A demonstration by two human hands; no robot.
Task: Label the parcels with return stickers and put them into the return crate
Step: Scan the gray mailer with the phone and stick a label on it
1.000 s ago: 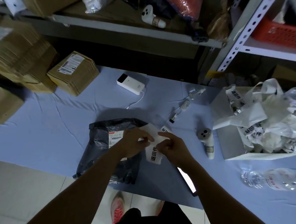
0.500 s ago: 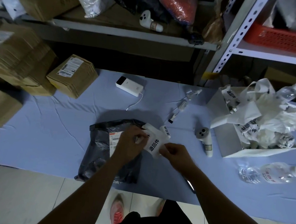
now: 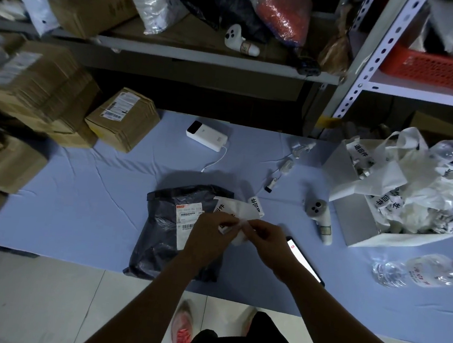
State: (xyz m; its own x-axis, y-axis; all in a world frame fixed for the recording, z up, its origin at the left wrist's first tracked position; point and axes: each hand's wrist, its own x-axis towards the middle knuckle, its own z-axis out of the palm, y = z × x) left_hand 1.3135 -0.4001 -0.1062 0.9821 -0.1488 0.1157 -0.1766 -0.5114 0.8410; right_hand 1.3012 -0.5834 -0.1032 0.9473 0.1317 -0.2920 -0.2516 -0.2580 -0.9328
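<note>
Far left of the grip, brown cartons (image 3: 30, 111) sit stacked at the edge of the blue cloth (image 3: 82, 201), and one labelled box (image 3: 123, 118) lies nearer in. Just left of the grip and partly under it, a dark parcel (image 3: 169, 229) lies flat on the cloth, its white shipping label (image 3: 188, 217) face up beside the left hand (image 3: 207, 236). That hand is pinched shut on one edge of a white sticker strip (image 3: 239, 210); the right hand (image 3: 265, 242) pinches the same strip from the other side, fingertips of both almost touching over the parcel's right edge. The strip curls up and away from the grip, black printed characters showing. Beyond the grip lies a white power bank (image 3: 205, 138) with a cable. Just right of the right hand a lit phone (image 3: 304, 256) lies on the cloth. Further right stand a grey handheld device (image 3: 320, 214), a white bag (image 3: 402, 189) full of crumpled sticker paper, and a bottle (image 3: 427, 272) on its side.
</note>
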